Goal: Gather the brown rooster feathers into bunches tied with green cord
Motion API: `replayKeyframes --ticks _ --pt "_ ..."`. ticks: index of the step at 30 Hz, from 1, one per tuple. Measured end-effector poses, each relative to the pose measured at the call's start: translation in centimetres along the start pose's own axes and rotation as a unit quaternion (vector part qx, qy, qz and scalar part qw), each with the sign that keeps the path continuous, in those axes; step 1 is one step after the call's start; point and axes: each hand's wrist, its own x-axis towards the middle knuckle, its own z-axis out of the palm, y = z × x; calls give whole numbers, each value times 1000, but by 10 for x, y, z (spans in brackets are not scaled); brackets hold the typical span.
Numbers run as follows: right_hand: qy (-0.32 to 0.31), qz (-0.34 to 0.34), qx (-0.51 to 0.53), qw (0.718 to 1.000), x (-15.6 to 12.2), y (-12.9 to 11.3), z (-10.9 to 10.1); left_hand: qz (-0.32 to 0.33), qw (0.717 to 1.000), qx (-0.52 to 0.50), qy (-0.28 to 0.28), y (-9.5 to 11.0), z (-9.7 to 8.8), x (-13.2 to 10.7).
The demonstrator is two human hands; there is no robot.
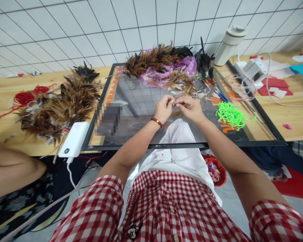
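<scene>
My left hand and my right hand meet above the dark glass panel. Both are closed in a pinch, fingertips nearly touching, around something tiny with a greenish-brown tint that is too small to name. Just beyond them lie loose brown and pale feathers beside a crumpled purple plastic bag. To the right of my right hand are a heap of bright green cord and blue-handled snips. Black feathers stand behind these.
A brown feather garland lies along the panel's back; another feather bundle is at left with red cord. Nearby are a white power bank, a pale tumbler and charging plugs. Another person's arm rests at left.
</scene>
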Motion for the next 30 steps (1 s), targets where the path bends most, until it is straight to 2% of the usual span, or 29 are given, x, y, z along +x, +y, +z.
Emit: replayKeyframes --ticks 5,8,11,15,22,27,30 --pt "30 115 125 985 4 6 0 2 999 -40 9 2 2 0" --pt "23 128 132 983 6 6 -3 29 999 -24 12 5 0 -2" --pt "5 115 108 987 6 5 -6 49 999 3 22 7 -2 -3" --pt "-12 86 58 995 5 6 -9 87 995 41 7 13 -5 -2" --pt "-34 11 -63 997 5 7 -9 149 988 29 -19 15 -10 -1" --pt "10 -23 -154 988 4 7 -8 111 993 15 -19 11 -8 -3" --pt "45 -32 -188 981 4 9 -9 126 991 40 -38 13 -10 -4"
